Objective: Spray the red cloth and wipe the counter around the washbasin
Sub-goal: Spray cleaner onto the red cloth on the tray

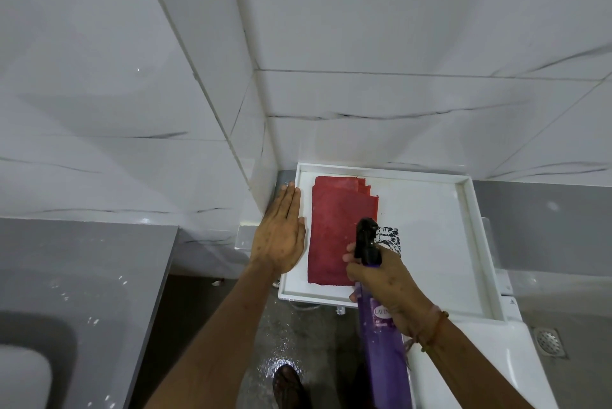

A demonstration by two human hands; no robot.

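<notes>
A folded red cloth (334, 229) lies flat in the left part of a white tray (467, 229) against the tiled wall. My left hand (280, 231) rests flat, fingers together, on the tray's left rim, just beside the cloth. My right hand (381, 276) grips a purple spray bottle (384, 352) by the neck. Its black nozzle (366, 236) hangs over the cloth's lower right edge. The grey counter (82, 263) with the washbasin (29, 352) is at the lower left.
White marble-look tiles cover both walls, which meet at a corner (261, 150). A white toilet seat (480, 369) sits below the tray. The wet grey floor shows between counter and toilet, with my foot (288, 388) on it. A floor drain (548, 340) lies at the right.
</notes>
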